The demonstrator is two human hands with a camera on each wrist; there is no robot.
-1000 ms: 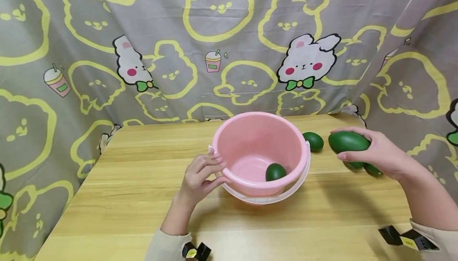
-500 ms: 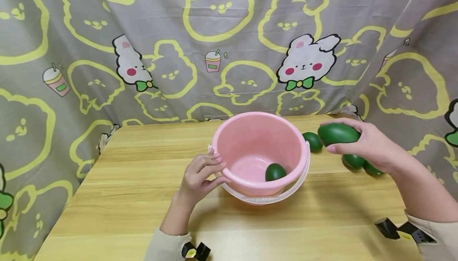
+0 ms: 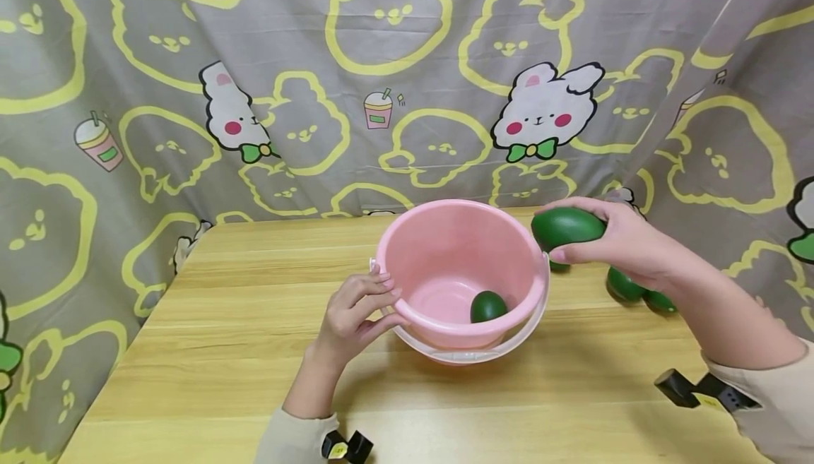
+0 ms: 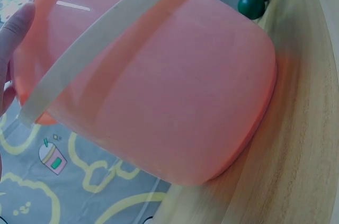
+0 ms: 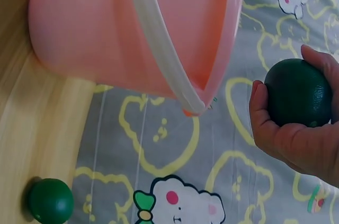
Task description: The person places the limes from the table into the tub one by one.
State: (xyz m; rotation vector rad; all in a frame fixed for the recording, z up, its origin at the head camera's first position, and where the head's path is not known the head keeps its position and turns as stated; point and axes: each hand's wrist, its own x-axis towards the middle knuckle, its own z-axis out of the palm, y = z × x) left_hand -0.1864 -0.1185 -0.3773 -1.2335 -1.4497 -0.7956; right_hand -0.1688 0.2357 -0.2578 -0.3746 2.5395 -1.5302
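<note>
A pink bucket [image 3: 461, 238] stands upright on the wooden table, its white handle [image 3: 470, 356] hanging down at the front. My left hand [image 3: 356, 316] pinches the bucket's rim at the left, fingers over the edge and thumb on the outer side. In my right hand [image 3: 629, 244] is a smooth dark green avocado [image 3: 567, 227], gripped between thumb and fingers, above the table beside the bucket's right rim. The right wrist view shows the held avocado [image 5: 297, 94] end-on. Another avocado [image 3: 488, 306] lies inside the bucket, on its bottom.
Right of the bucket, one avocado [image 3: 559, 267] lies partly hidden beneath the held one. Two more, a nearer avocado [image 3: 625, 285] and its neighbour [image 3: 661, 301], rest farther right, partly under the right forearm. A patterned grey curtain [image 3: 305, 47] surrounds the table [image 3: 254, 351] at back and sides.
My right hand has carried the avocado leftward and slightly up, toward the bucket's right rim. The left hand and the bucket have stayed in place.
</note>
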